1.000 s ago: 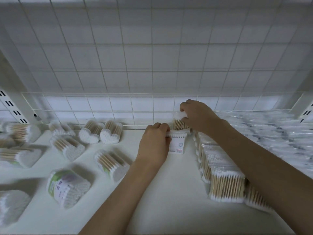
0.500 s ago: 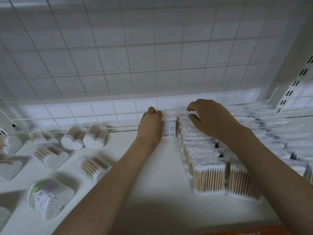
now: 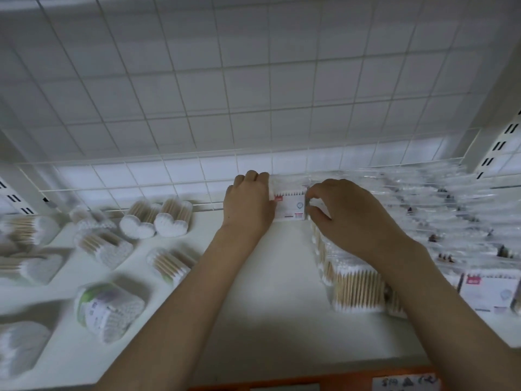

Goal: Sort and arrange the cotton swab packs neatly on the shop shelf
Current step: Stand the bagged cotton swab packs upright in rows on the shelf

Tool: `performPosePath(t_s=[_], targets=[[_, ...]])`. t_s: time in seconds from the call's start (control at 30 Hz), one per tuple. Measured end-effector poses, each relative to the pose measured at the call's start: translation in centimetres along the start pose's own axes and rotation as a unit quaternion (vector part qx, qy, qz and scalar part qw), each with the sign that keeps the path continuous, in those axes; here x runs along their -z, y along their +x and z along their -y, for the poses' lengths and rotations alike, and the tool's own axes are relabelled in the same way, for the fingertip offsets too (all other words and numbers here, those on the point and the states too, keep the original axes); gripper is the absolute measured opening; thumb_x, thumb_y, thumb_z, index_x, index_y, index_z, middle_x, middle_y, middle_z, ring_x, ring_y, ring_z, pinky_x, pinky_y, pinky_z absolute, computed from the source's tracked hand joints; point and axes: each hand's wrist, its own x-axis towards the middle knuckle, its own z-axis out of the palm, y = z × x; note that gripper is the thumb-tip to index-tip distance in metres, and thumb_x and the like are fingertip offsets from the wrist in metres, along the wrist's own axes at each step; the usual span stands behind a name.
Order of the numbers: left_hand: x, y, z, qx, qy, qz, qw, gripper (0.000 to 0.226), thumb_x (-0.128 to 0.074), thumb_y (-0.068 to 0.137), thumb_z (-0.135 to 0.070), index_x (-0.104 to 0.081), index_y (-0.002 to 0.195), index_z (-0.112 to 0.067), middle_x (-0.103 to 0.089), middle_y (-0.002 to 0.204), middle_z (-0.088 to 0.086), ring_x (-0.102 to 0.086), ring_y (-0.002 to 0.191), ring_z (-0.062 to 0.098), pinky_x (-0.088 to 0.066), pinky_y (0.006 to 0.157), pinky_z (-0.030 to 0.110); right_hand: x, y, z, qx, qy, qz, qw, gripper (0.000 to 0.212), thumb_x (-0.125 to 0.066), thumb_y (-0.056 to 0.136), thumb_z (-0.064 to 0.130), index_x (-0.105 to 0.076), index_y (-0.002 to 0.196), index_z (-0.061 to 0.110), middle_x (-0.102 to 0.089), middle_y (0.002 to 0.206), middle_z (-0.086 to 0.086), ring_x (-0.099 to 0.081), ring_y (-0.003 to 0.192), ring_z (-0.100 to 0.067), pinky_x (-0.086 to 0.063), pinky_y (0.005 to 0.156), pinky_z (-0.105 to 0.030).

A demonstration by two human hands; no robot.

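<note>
Both hands are at the back of the white shop shelf [image 3: 267,300], close to the white wire grid panel [image 3: 253,94] that stands behind it. Between them stands a small rectangular cotton swab pack with a white label and a red mark [image 3: 290,206], upright and just in front of the grid. The left hand [image 3: 249,206] holds the left edge of this pack, with the fingers curled over its top corner. The right hand [image 3: 348,214] pinches the right edge of the same pack with bent fingers and thumb.

To the right of the pack, a row of clear rectangular packs with wooden-stick swabs [image 3: 355,286] runs from the back of the shelf to the front, one pack behind the other. The right forearm passes over this row. Further right are more clear packs [image 3: 437,215] in dense rows; they are blurred, so the details are not clear. One labelled pack with a red mark [image 3: 490,294] stands at the front right.

On the left part of the shelf, heart-shaped packs of wooden-stick swabs [image 3: 156,220] lie scattered on their sides, apart from each other. A round pack with a green and white label [image 3: 108,310] lies near the front left.
</note>
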Motion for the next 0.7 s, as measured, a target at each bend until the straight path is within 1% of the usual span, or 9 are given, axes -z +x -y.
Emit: performPosePath(t_s=[0.13,0.27,0.3,0.43,0.5,0.6,0.7], targets=[[2.9,-3.7,2.3,0.016,0.011,-0.012,1.0,0.036,-0.054,0.09,-0.034,-0.052,0.121,-0.016,-0.056,0.113,0.002,-0.05,0.106,0.023,-0.038,0.085,0.031,-1.4,-1.0,3.3,0.015,-0.004,-0.006,1.0,0.033,-0.043,0.095,0.032,-0.052,0.125,0.02,-0.057,0.119,0.004,-0.046,0.112,-0.017,-0.034,0.087,-0.027],[6.1,-8.7,5.8,0.058,0.007,-0.022,0.998,0.037,-0.054,0.089,-0.039,-0.053,0.123,-0.022,-0.059,0.114,-0.002,-0.052,0.109,0.021,-0.037,0.09,0.033,-3.1,-2.4,8.0,0.037,0.006,-0.007,0.999,0.032,-0.044,0.094,0.034,-0.053,0.123,0.022,-0.056,0.12,0.007,-0.046,0.113,-0.015,-0.029,0.087,-0.026],[6.8,-10.1,7.0,0.07,0.008,-0.029,0.997,0.037,-0.054,0.089,-0.04,-0.053,0.122,-0.024,-0.06,0.114,-0.003,-0.052,0.108,0.02,-0.036,0.09,0.032,-3.7,-2.8,9.4,0.041,0.016,-0.004,0.999,0.032,-0.044,0.094,0.034,-0.053,0.123,0.023,-0.056,0.12,0.007,-0.046,0.113,-0.015,-0.028,0.088,-0.025],[9.4,-15.7,12.5,0.11,0.017,-0.044,0.993,0.034,-0.052,0.089,-0.041,-0.054,0.12,-0.028,-0.06,0.11,-0.006,-0.052,0.105,0.021,-0.034,0.086,0.032,-5.9,-4.6,15.7,0.04,0.078,-0.002,0.996,0.029,-0.047,0.094,0.031,-0.056,0.12,0.022,-0.058,0.117,0.008,-0.047,0.111,-0.013,-0.033,0.087,-0.022],[10.9,-18.2,15.8,0.122,0.025,-0.042,0.991,0.035,-0.05,0.089,-0.042,-0.054,0.12,-0.027,-0.06,0.11,-0.005,-0.051,0.106,0.022,-0.034,0.086,0.033,-7.0,-5.3,19.3,0.04,0.089,-0.008,0.995,0.027,-0.05,0.092,0.027,-0.059,0.117,0.02,-0.06,0.115,0.006,-0.049,0.11,-0.016,-0.032,0.085,-0.021],[13.3,-21.9,20.8,0.129,0.02,-0.052,0.99,0.034,-0.053,0.088,-0.04,-0.056,0.119,-0.025,-0.06,0.11,-0.003,-0.051,0.107,0.024,-0.033,0.087,0.035,-8.2,-6.2,25.1,0.028,0.106,-0.02,0.994,0.026,-0.056,0.09,0.022,-0.063,0.113,0.015,-0.062,0.116,0.0,-0.052,0.112,-0.021,-0.032,0.087,-0.02],[15.9,-25.8,26.3,0.126,-0.001,-0.085,0.988,0.03,-0.063,0.084,-0.029,-0.064,0.111,-0.017,-0.066,0.1,0.003,-0.057,0.096,0.03,-0.038,0.082,0.039,-9.0,-7.3,31.3,0.028,0.141,-0.029,0.989,0.023,-0.058,0.089,0.019,-0.064,0.11,0.014,-0.064,0.108,-0.001,-0.055,0.095,-0.02,-0.028,0.074,-0.015]])
